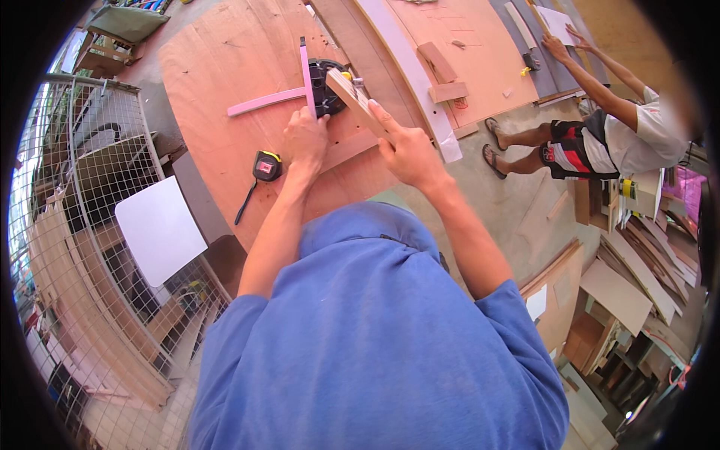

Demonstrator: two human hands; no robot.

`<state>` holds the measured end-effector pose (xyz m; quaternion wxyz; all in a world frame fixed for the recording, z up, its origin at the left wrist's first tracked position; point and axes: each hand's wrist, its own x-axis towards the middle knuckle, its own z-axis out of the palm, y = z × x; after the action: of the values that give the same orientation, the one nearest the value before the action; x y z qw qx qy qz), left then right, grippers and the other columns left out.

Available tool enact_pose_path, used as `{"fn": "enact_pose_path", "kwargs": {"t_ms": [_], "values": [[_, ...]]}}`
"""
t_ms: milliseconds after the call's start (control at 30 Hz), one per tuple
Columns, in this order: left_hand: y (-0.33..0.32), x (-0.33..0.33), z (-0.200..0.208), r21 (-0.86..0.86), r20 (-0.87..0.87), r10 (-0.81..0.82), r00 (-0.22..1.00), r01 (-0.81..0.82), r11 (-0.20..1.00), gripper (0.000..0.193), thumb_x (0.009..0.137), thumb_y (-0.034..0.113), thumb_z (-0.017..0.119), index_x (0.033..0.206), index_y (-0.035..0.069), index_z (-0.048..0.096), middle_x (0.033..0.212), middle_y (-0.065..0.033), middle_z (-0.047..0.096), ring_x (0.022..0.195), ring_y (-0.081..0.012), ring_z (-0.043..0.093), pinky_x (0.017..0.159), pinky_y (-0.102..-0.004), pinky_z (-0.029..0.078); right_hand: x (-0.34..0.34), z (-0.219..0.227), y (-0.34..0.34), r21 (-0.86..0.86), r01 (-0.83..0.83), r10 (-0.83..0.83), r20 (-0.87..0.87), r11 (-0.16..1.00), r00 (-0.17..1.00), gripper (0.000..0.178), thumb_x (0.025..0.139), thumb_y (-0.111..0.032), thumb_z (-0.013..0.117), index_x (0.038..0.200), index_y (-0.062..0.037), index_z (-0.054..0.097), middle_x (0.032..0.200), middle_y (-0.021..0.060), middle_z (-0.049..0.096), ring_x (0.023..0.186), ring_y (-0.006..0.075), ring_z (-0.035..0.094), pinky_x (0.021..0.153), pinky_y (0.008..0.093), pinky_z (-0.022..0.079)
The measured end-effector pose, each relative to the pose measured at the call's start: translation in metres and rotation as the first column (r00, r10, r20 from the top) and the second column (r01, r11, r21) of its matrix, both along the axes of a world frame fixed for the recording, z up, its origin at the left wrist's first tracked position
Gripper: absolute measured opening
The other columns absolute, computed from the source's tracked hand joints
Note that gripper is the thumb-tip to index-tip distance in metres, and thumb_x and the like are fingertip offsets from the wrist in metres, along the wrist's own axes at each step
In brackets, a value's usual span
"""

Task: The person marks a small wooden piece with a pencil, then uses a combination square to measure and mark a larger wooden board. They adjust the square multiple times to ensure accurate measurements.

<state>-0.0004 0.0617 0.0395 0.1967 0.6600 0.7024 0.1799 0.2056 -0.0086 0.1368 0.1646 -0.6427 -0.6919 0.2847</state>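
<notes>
My right hand (414, 154) is closed round one end of a short layered wooden strip (352, 97), its index finger lying along the top. The strip's far end reaches over a black round-based tool (324, 79) with a yellow part; what kind of tool cannot be made out. My left hand (306, 142) is closed at the near end of a narrow pink strip (306, 71), beside the tool. A second pink strip (266, 102) meets it from the left. Left of my wrist lies a black and yellow tape measure (266, 166) with a dark strap.
Everything rests on a reddish plywood sheet (214, 67). A long pale board (409, 71) and wood blocks (439, 64) lie to the right. At far right another person (607, 135) leans over a panel. Wire mesh (90, 187) stands left; stacked boards (637, 277) lean right.
</notes>
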Motion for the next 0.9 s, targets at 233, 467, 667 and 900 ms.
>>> {"fn": "enact_pose_path", "kwargs": {"t_ms": [233,467,667,900], "values": [[0.012,-0.016,-0.001,0.022,0.024,-0.065,0.998,0.065,0.998,0.031,0.093,0.030,0.081,0.102,0.001,0.073,0.101,-0.0215,0.076,0.095,-0.0440,0.074,0.083,-0.0559,0.055,-0.013,-0.047,-0.022,0.317,0.052,0.025,-0.234,0.947,0.972,0.081,0.096,-0.007,0.062,0.169,-0.0229,0.033,0.093,0.0329,0.070,0.085,0.0519,0.070,0.076,0.0602,0.054],[0.013,-0.020,0.003,-0.017,0.027,-0.096,0.995,0.097,0.995,0.028,0.094,0.028,0.080,0.103,0.002,0.074,0.102,-0.0220,0.075,0.095,-0.0445,0.074,0.086,-0.0549,0.058,-0.007,-0.060,-0.021,0.172,0.062,-0.021,-0.230,0.983,0.973,0.079,0.098,-0.006,0.059,0.170,-0.0205,0.030,0.097,0.0343,0.070,0.088,0.0542,0.069,0.078,0.0615,0.053],[0.016,-0.018,-0.003,0.067,0.054,-0.102,0.993,0.099,0.993,0.029,0.092,0.029,0.082,0.097,0.002,0.075,0.093,-0.0216,0.076,0.088,-0.0429,0.074,0.079,-0.0542,0.055,-0.010,-0.078,-0.029,0.057,0.004,0.003,-0.112,0.998,0.994,0.080,0.098,-0.007,0.059,0.171,-0.0210,0.028,0.095,0.0353,0.069,0.085,0.0553,0.069,0.079,0.0619,0.054],[0.015,-0.021,-0.001,0.019,0.058,-0.114,0.992,0.113,0.993,0.027,0.093,0.027,0.080,0.102,0.002,0.074,0.097,-0.0218,0.075,0.093,-0.0434,0.074,0.083,-0.0551,0.056,-0.018,-0.072,-0.033,0.155,0.085,-0.050,-0.218,0.984,0.975,0.081,0.099,-0.006,0.058,0.172,-0.0184,0.025,0.093,0.0380,0.067,0.086,0.0560,0.069,0.080,0.0623,0.055]]}}
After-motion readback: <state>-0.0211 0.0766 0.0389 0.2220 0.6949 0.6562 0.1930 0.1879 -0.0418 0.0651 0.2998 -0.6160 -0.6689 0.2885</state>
